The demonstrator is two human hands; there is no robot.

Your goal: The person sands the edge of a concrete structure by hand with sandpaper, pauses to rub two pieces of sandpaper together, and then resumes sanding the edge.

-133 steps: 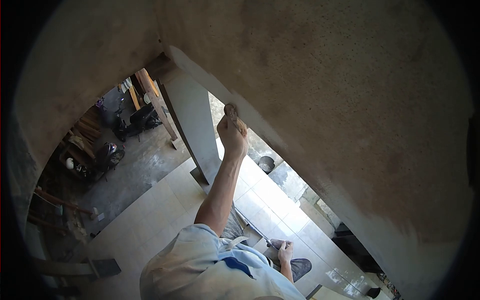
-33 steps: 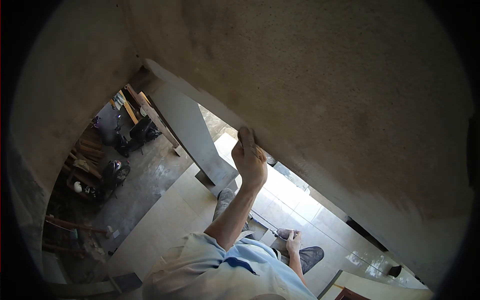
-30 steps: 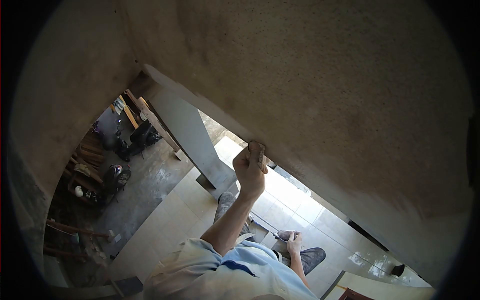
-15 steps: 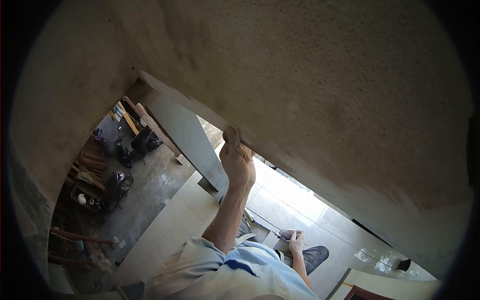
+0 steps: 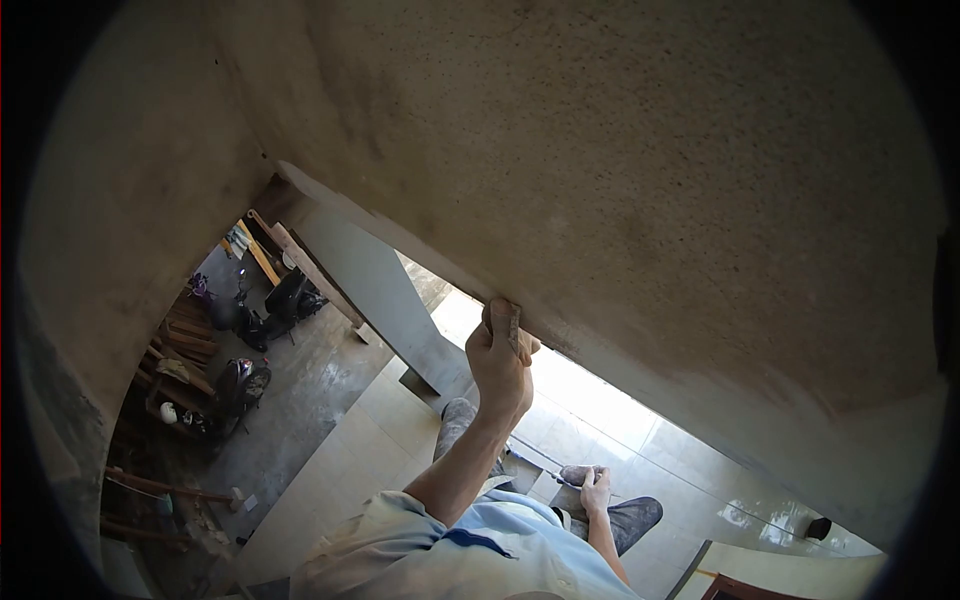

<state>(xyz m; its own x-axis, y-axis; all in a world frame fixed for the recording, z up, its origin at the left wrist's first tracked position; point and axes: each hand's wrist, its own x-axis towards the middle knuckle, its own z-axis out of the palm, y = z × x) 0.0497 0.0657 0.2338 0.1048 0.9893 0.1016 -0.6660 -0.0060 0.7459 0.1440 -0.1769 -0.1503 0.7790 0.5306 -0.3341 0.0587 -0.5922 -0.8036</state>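
My left hand (image 5: 502, 375) is raised to the lower edge of a plastered beam (image 5: 650, 200). Its fingers are closed around a small brown-grey block (image 5: 504, 318), pressed against that edge; part of the block is hidden by the fingers. Lower down, near my bent knee in dark trousers (image 5: 636, 520), is my right hand (image 5: 596, 490). Its fingers curl at a grey-brown oblong object (image 5: 574, 475), whose kind I cannot make out.
Far below to the left, motorbikes (image 5: 290, 300) stand on a concrete floor (image 5: 310, 400) beside stacked wood (image 5: 188, 330). A pale wall edge (image 5: 370, 270) rises left of my arm. Light tiles (image 5: 370, 430) lie beneath me, with a dark round object (image 5: 818, 528) at the right.
My left hand has slid right and down in the view along the beam's edge, with the block in it. The right hand has barely shifted.
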